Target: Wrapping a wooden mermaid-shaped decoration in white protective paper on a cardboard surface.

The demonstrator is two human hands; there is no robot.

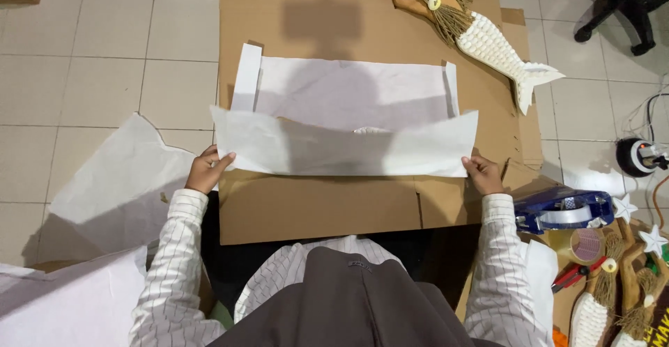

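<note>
Both hands, left hand [207, 171] and right hand [483, 174], pinch the near corners of a white paper sheet [345, 145] with closed fingers. Between them its near edge is lifted, half folded over the flat cardboard [313, 207]; the far half still lies unfolded.

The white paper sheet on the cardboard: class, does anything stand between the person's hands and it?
Nothing visible does. The left hand and right hand already grip the near corners of the white paper sheet, lifting its edge over the cardboard. The mermaid figure lies apart, beyond it.
</note>
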